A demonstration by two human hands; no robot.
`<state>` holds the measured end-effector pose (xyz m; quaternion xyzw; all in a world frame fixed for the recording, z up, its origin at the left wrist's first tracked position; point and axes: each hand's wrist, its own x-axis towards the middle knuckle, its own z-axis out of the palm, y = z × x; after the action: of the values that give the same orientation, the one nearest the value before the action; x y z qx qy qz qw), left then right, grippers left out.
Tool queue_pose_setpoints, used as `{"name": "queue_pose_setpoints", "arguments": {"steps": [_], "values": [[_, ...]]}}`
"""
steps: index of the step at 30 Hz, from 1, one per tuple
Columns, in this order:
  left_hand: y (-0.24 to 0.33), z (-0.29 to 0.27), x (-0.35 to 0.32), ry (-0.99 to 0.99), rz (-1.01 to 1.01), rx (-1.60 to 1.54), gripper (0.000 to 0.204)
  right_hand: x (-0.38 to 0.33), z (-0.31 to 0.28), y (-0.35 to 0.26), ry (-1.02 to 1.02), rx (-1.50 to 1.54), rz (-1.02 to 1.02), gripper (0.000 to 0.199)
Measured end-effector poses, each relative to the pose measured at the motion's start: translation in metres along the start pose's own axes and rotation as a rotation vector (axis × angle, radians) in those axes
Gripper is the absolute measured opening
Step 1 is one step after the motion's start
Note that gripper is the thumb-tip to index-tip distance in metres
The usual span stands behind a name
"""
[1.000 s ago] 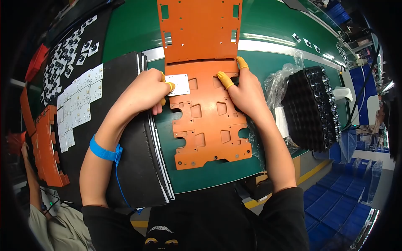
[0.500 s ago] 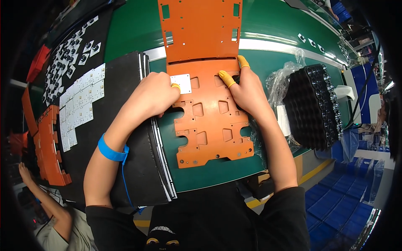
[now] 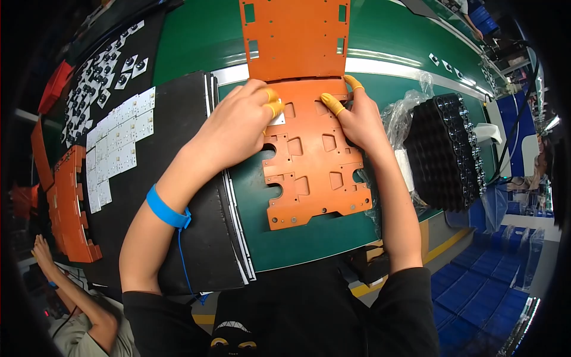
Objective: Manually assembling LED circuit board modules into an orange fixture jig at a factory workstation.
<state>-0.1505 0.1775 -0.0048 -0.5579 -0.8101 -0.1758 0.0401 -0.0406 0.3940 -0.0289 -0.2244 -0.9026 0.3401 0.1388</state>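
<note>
An orange fixture plate (image 3: 318, 172) with square cut-outs lies on the green belt (image 3: 190, 47). A second orange plate (image 3: 294, 35) lies just beyond it. My left hand (image 3: 238, 128), with yellow finger cots, presses a small white square board (image 3: 277, 119) into the near plate's top left pocket. My right hand (image 3: 351, 116), also in yellow cots, rests its fingertips on the plate's top right part. A blue wrist strap (image 3: 166, 208) with a cord sits on my left wrist.
A black mat (image 3: 178, 119) to the left carries rows of white square boards (image 3: 116, 146). More orange plates (image 3: 68, 202) are stacked at the far left. A black tray of lenses (image 3: 443, 152) in clear plastic stands to the right. Another person's arm (image 3: 65, 285) shows at lower left.
My left hand has slid right and up, pushing the white board further under its fingertips. The right hand has hardly moved. The other person's arm has come into view at lower left.
</note>
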Motion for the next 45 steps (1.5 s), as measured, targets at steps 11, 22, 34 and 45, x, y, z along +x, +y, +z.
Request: {"name": "queue_pose_setpoints", "arguments": {"steps": [11, 22, 34, 45], "values": [[-0.018, 0.006, -0.003, 0.044, 0.125, -0.164, 0.039, 0.010, 0.005, 0.007, 0.171, -0.054, -0.077, 0.047], [-0.017, 0.011, -0.002, 0.102, 0.155, -0.160, 0.033, -0.042, -0.070, -0.033, 0.545, -0.515, -0.552, 0.020], [-0.023, 0.015, -0.003, 0.409, -0.051, -0.083, 0.027, -0.055, -0.190, 0.016, 0.445, -0.901, -0.263, 0.021], [-0.082, -0.054, -0.023, 0.090, -0.674, 0.633, 0.012, -0.054, -0.161, -0.013, 0.498, -0.714, -0.306, 0.022]]}}
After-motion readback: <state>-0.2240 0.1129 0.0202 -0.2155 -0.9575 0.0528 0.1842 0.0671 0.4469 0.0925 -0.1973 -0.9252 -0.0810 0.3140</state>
